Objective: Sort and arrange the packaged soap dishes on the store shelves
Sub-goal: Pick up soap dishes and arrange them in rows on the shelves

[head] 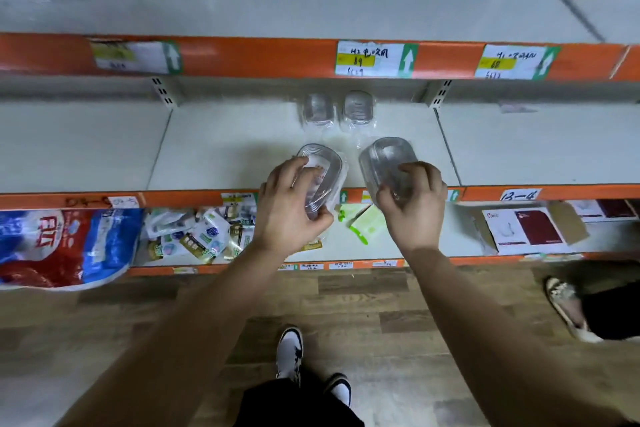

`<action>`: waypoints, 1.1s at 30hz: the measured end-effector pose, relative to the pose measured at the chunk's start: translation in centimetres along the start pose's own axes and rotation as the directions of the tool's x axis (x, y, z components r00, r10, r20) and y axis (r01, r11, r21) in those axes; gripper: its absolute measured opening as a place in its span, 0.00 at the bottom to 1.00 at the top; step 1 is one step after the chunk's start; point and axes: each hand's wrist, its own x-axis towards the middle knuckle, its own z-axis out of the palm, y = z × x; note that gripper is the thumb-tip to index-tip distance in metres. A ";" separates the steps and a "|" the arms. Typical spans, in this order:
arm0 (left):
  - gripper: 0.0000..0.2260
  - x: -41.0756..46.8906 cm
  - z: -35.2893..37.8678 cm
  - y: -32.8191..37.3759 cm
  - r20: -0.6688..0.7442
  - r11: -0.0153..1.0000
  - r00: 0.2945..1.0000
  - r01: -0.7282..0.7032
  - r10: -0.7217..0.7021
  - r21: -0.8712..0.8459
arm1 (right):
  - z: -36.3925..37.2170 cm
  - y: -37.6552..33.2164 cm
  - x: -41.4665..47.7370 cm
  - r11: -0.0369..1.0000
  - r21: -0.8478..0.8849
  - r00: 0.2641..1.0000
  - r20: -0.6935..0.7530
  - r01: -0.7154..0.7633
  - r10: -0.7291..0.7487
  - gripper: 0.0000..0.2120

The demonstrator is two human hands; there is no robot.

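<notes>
Your left hand (pixel 291 208) has its fingers curled over the left soap dish (pixel 327 163), thumb hooked under the near end, so the grip is closed around it; your right hand (pixel 412 204) grips the right soap dish (pixel 382 158) the same way, fingers bent across its top and thumb at the near end; both dishes are clear plastic in clear wrapping, lying lengthwise, side by side but apart, at the front of the middle shelf (pixel 242 149), with their near ends over its orange front edge (pixel 173 196); whether they rest on the shelf or are lifted just above it you cannot tell from this angle; behind them, near the back wall, a rear pair of soap dishes (pixel 318 109) sits side by side, close together, wrapped likewise; above, the upper shelf's orange strip carries handwritten price labels (pixel 375 59) with green arrows; below your hands the lower shelf (pixel 457 236) holds a heap of small sachets (pixel 201 232), a large blue and red bag (pixel 59 243) at the left, a pale green packet (pixel 363 222) between your wrists and an open carton (pixel 533 229) of dark red cards at the right; under you are the wood floor (pixel 381 305), your own shoes (pixel 291 354) and, at the right edge, another person's foot (pixel 564 302)
</notes>
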 end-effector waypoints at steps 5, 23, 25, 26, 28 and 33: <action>0.26 -2.4 -5.4 3.2 -0.008 0.997 0.998 -0.064 0.064 0.037 | -5.1 -3.4 -1.8 0.992 0.038 0.992 -0.052 0.120 -0.118 0.20; 0.34 11.0 -18.3 1.1 -0.068 0.987 0.991 -0.109 0.117 0.114 | -10.3 -12.2 10.9 0.934 0.026 0.933 -0.067 0.356 -0.353 0.24; 0.34 12.5 -18.8 0.5 -0.046 0.969 0.992 -0.108 0.121 0.223 | -9.5 -12.6 12.7 0.928 -0.015 0.927 -0.042 0.371 -0.372 0.23; 0.33 13.3 -19.1 0.4 -0.042 0.954 0.992 -0.100 0.117 0.282 | -9.0 -12.8 13.7 0.924 -0.045 0.925 -0.028 0.379 -0.380 0.23; 0.35 14.7 -19.4 0.1 -0.014 0.934 0.994 -0.100 0.112 0.344 | -8.2 -12.7 15.3 0.925 -0.122 0.933 0.016 0.360 -0.361 0.24; 0.39 17.8 -19.0 -1.9 0.058 0.943 0.994 -0.104 0.090 0.316 | -7.1 -13.1 17.5 0.917 -0.144 0.928 0.087 0.373 -0.363 0.26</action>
